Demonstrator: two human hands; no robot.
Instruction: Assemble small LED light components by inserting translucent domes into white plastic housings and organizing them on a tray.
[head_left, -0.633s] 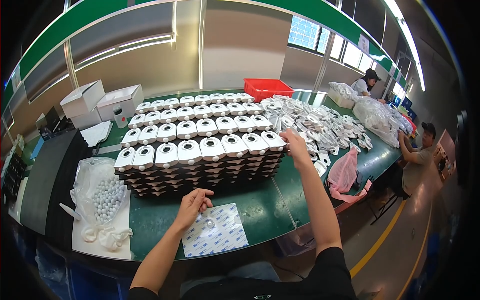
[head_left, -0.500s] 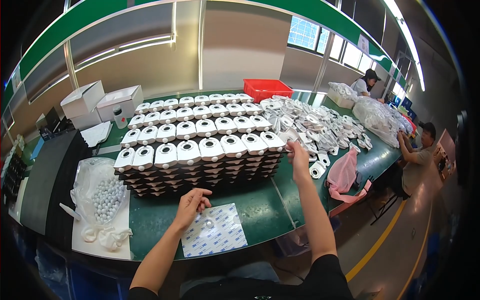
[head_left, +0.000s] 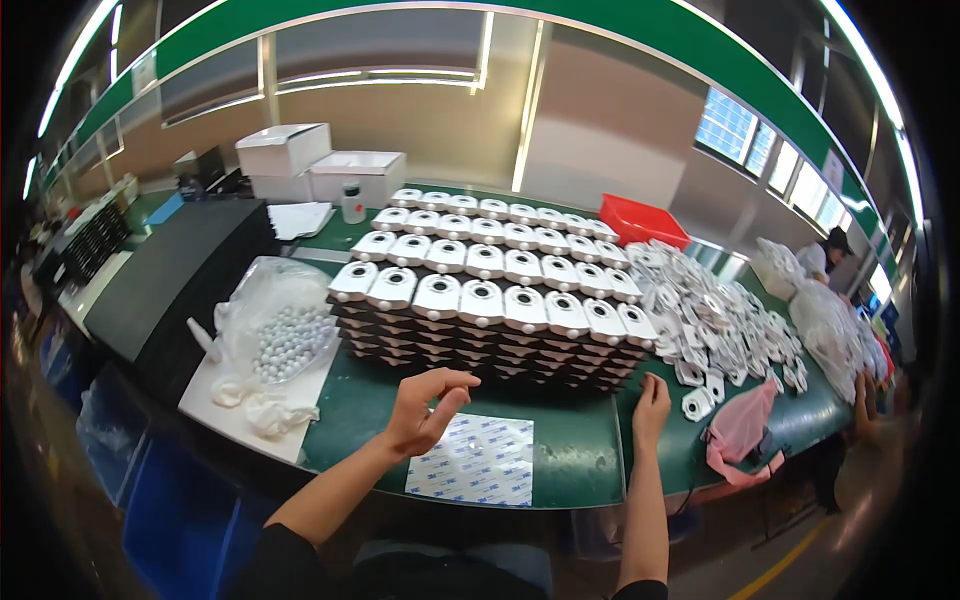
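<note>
moved off the black trays (head_left: 470, 338), the right grip (head_left: 651, 408) is curled, whether closed on anything unclear; the left grip (head_left: 428, 412), parted, seemingly bare, hangs near the patterned sheet (head_left: 472, 468). white parts (head_left: 522, 308) fill tray rows, likely to keep openings upward.

Tabletop (head_left: 578, 452) green. Stacked trays (head_left: 478, 351) black. Parts (head_left: 438, 300) on trays white, dark round centres. Sheet (head_left: 472, 462) white, repeating blue print. Small balls (head_left: 293, 343) white. Boxes (head_left: 285, 152) white. Bin (head_left: 643, 222) red. Bag (head_left: 740, 420) pink. Tub (head_left: 180, 520) blue. Sleeves (head_left: 283, 562) black. Overhead band (head_left: 600, 20) green.
</note>
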